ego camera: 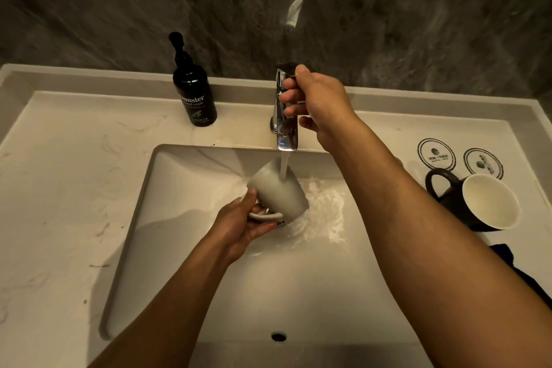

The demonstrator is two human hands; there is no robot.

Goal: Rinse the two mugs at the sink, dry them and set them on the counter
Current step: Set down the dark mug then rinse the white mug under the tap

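Mugs first: one pale, one dark. Starting at the left, a black pump bottle (194, 89) stands on the counter (65, 176) at about eleven o'clock from the basin; its label reads "Dunster" and "hand wash", with finer print below too small to read.

Next comes the left hand (245, 224), low in the sink (143, 233). Its fingers are curled round the handle of the pale mug (276, 191), thumb against the mug's side. The mug lies tilted, base toward eleven o'clock and mouth toward five o'clock, so its long axis runs across the falling stream (283, 166), which strikes its outer wall, not the inside. My guess is that the coming move turns on swinging the mouth up under the water, and the left hand already has the mug to do it.

Above, at twelve o'clock, the right hand (313, 101) is wrapped round the tap (285, 116), fingers curled on its body and thumb at the top.

Farther right, at three o'clock from the sink, the dark mug (475, 203) with a cream inside rests on the counter, tilted with its mouth toward the viewer, untouched, nearer the right arm. Behind it lie two round coasters (436, 154) whose printing I cannot read. A dark cloth (507, 257) shows at the right forearm's edge.
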